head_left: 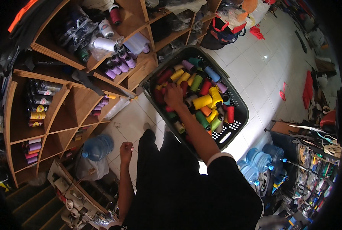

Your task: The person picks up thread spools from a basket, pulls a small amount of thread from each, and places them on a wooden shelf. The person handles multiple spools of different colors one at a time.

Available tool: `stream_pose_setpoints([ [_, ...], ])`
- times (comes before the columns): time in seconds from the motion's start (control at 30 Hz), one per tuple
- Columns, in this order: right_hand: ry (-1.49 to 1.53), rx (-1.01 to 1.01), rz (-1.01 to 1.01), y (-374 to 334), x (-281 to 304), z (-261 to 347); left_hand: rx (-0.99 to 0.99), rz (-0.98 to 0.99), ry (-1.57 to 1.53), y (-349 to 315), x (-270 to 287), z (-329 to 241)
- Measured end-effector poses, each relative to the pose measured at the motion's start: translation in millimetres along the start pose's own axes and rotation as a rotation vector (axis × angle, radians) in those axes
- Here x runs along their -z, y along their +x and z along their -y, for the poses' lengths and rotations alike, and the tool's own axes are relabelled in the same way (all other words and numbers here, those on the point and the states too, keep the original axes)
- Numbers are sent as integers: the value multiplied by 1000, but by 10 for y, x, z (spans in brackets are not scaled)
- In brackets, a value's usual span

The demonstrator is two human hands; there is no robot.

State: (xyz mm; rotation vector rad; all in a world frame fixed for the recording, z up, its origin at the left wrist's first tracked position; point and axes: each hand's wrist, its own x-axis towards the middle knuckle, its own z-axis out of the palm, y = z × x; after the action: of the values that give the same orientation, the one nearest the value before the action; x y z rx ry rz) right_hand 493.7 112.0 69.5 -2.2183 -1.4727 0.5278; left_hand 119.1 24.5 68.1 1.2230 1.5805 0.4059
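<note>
A dark plastic basket (238, 97) in front of me is heaped with thread spools in many colours, among them a yellow spool (202, 102), a green spool (196, 82) and a red spool (231, 114). My right hand (173, 96) reaches down into its left half, onto the spools near a dark red spool (159, 96). The back of the hand hides most of its fingers, so I cannot tell whether they grip one. My left hand (126, 152) hangs beside my left leg with its fingers curled. A small pale and reddish bit shows at its fingertips, too small to name.
Wooden shelves (73, 100) on the left hold more spools, including several lilac spools (121, 66). A blue water jug (98, 147) stands on the floor below them. More blue jugs (260, 158) stand at right. Bags (224, 32) lie beyond the basket on the tiled floor (251, 73).
</note>
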Motion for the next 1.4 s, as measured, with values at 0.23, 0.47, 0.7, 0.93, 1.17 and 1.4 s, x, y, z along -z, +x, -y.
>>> stream_pose_setpoints([
  [0.23, -283, -178, 466, 616, -258, 4, 104, -91, -15, -418, 254, 326],
  [0.47, -315, -163, 427, 666, -405, -236, 113, -124, -48, -518, 300, 412],
  [0.7, 245, -36, -32, 340, -167, -499, -75, -39, -46, -207, 102, -300],
  [0.93, 1594, -429, -302, -320, 790, -85, -251, 150, -255, -105, -265, -1507],
  [1.17, 1810, -231, -159, -1138, 1718, 816, -530, 457, -617, -349, -710, -2789],
  [1.4, 1457, -18, -224, -1378, 2211, 1060, -405, 789, -733, -553, -359, -3050],
])
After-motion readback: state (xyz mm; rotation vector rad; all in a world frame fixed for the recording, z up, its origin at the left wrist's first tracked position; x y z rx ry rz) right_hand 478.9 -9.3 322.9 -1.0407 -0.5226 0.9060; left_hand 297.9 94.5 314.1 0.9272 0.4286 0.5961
